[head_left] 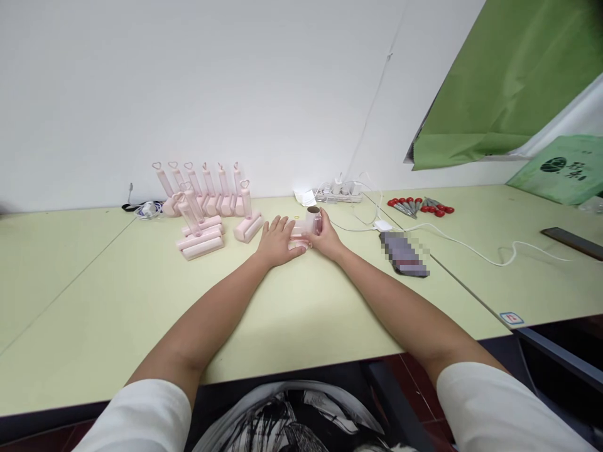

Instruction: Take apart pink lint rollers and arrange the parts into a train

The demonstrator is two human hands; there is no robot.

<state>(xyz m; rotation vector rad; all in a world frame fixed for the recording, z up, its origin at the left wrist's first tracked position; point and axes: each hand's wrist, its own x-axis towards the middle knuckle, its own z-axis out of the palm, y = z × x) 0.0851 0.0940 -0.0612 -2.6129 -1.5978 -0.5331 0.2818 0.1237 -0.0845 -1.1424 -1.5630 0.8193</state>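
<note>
My right hand is closed around a short, clear pinkish cylinder whose round, dark end faces up. My left hand lies low with its fingers spread and palm down. Between the two hands a pale pink piece shows, partly covered; whether my left fingertips press on it I cannot make out. Just left of my left hand, a pink block with an upright clear tube and a heart-shaped loop rests on the table. More pink blocks with such tubes lie further left.
Behind them, several pink heart-topped tubes stand in a row by the wall. A power strip with cables sits at the back. Rightward are a phone, red-handled metal tools and a white cable. The light green table has seams.
</note>
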